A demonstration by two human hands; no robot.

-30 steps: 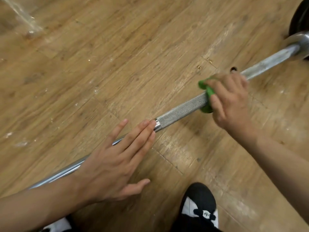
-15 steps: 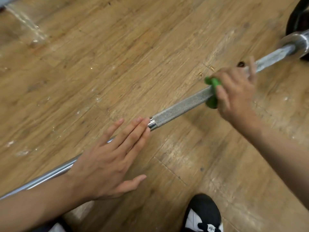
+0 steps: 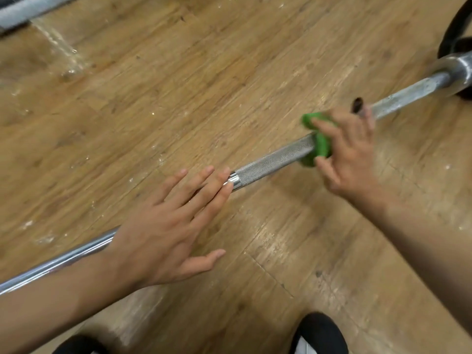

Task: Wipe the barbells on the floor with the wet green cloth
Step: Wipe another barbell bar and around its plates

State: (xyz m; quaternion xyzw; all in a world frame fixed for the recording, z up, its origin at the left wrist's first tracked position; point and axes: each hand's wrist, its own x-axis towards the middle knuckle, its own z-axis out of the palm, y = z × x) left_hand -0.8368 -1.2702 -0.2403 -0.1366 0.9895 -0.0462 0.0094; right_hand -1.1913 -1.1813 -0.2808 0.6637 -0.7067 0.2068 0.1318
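A worn wooden floor (image 3: 178,85) fills the view, with a pale wet streak near its upper left corner. Across it, from the lower left to the upper right, lies a long steel barbell (image 3: 270,163), smooth and shiny at the lower end and rough-textured in the middle. At its upper right end a thick metal collar (image 3: 457,69) meets a black weight plate (image 3: 449,42), which is cut off by the edge. A second grey bar (image 3: 28,8) shows in the top left corner, well apart from the first. The left hand (image 3: 163,231) lies flat on the smooth stretch of the barbell, fingers straight and slightly spread, the tips just short of the rough section and the thumb out to the side over the floor. The right hand (image 3: 350,154), blurred, grips higher up the bar, its fingers and thumb curled round the green cloth (image 3: 320,146), which is wrapped over the bar at the upper end of the rough section. Two black shoes, one at (image 3: 321,333) and one at (image 3: 76,344), show at the bottom edge. A small dark object (image 3: 356,105) sits just beyond the right fingers; what it is cannot be told.
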